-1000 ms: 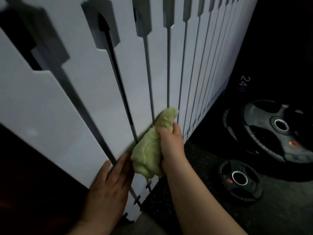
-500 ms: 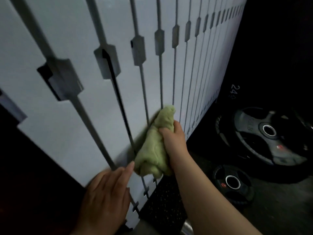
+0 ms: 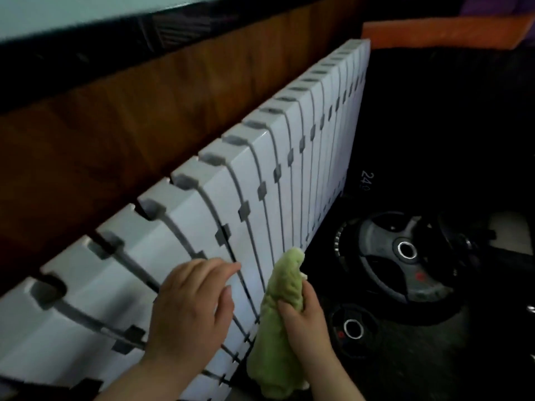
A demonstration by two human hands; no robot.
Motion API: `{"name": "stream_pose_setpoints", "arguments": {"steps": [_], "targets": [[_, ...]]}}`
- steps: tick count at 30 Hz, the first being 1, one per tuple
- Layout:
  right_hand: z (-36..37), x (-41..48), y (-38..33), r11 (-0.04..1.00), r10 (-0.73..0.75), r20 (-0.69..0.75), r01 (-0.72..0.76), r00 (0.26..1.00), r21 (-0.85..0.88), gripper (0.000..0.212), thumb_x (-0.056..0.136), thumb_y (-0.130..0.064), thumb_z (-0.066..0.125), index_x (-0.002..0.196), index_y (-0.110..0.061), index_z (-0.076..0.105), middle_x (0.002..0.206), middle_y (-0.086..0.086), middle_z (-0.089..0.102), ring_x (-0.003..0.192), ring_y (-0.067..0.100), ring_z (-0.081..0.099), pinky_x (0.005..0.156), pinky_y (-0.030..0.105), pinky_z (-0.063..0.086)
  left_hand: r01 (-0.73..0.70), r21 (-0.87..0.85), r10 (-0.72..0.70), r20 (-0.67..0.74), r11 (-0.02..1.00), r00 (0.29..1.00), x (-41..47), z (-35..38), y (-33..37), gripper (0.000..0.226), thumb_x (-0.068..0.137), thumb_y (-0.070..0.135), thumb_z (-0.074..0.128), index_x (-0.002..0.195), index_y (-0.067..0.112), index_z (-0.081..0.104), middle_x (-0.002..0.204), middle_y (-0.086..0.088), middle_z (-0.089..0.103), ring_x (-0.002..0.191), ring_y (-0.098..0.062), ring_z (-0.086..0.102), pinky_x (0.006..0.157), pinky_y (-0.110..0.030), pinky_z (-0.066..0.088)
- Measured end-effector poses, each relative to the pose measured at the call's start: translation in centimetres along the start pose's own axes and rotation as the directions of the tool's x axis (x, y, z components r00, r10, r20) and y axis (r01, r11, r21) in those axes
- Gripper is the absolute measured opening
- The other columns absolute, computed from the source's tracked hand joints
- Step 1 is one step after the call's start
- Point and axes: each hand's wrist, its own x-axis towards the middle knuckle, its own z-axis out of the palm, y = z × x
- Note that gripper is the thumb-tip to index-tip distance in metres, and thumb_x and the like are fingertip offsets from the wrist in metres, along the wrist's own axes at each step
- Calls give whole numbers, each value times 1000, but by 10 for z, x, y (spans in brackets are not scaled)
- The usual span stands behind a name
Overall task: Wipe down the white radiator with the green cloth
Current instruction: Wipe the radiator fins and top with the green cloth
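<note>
Below wood panelling (image 3: 115,134): white radiator (image 3: 260,175) | right hand (image 3: 307,322) grips green cloth (image 3: 275,337) | left hand (image 3: 191,308) relaxed | weight plates (image 3: 385,264) beside

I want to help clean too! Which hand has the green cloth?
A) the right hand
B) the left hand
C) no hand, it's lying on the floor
A: the right hand grips the green cloth, and the left hand holds nothing.

Left hand (image 3: 188,308), right hand (image 3: 307,322) bare; forearms bare.
</note>
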Motion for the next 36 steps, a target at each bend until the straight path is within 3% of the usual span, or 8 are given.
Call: {"name": "stream_pose_setpoints", "arguments": {"steps": [5, 11, 14, 18, 24, 29, 32, 36], "targets": [[-20, -22, -60, 1000, 18, -24, -18, 1000, -24, 47, 88, -5, 49, 131, -22, 42, 122, 5, 53, 108, 18, 51, 92, 31, 43, 129, 22, -131, 120, 991, 984, 43, -37, 15, 39, 76, 22, 36, 92, 7, 69, 84, -6, 68, 83, -18, 57, 68, -34, 52], [-37, -47, -108, 999, 7, 28, -5, 1000, -53, 41, 89, -2, 49, 118, -31, 42, 100, -12, 53, 94, 8, 53, 67, 9, 39, 219, 78, -232, 248, 973, 941, 57, -76, 13, 20, 73, 11, 55, 88, 7, 69, 84, -7, 68, 74, -27, 66, 61, -37, 53], [-45, -51, -116, 995, 46, -25, -48, 999, -89, 38, 89, -2, 50, 113, -30, 41, 93, -11, 52, 82, 1, 49, 74, 21, 41, 355, 115, -373, 312, 928, 874, 62, -84, -6, 33, 70, -4, 70, 102, 2, 66, 102, -16, 65, 93, -36, 62, 75, -44, 50], [-47, -40, -128, 980, 114, -74, -125, 991, -158, 44, 89, -6, 51, 128, -23, 42, 108, 2, 54, 95, 16, 50, 84, 31, 39, 438, 178, -472, 381, 881, 795, 74, -84, -20, 53, 92, 17, 47, 142, 12, 31, 150, -7, 26, 138, -24, 21, 111, -36, 20], [-35, -8, -166, 963, 71, -132, -103, 989, -250, 45, 90, -5, 50, 132, -18, 42, 108, 4, 54, 91, 13, 48, 79, 25, 35, 445, 171, -466, 508, 879, 725, 103, -65, -57, 66, 95, 32, 42, 148, 14, 6, 156, -4, 3, 143, -22, 4, 115, -35, 8], [-26, 17, -187, 963, 69, -154, -106, 986, -249, 44, 89, -6, 52, 130, -20, 43, 102, -1, 54, 93, 16, 51, 80, 28, 39, 375, 139, -386, 553, 917, 738, 110, -45, -74, 59, 93, 38, 46, 142, 9, 30, 149, -9, 29, 137, -27, 24, 110, -41, 22], [-25, 22, -195, 963, 58, -151, -95, 987, -252, 42, 88, -6, 54, 126, -21, 45, 99, -2, 57, 91, 16, 55, 78, 28, 43, 291, 92, -298, 477, 952, 826, 105, -36, -83, 47, 71, 27, 76, 106, -1, 64, 110, -21, 64, 101, -41, 60, 80, -53, 49], [-28, 32, -207, 966, 20, -132, -53, 991, -252, 38, 88, -5, 54, 117, -28, 45, 89, -11, 54, 79, 4, 52, 63, 14, 42, 235, 137, -272, 480, 962, 834, 105, -31, -81, 48, 53, 18, 87, 93, 1, 67, 96, -20, 67, 92, -44, 62, 71, -55, 51]]}}
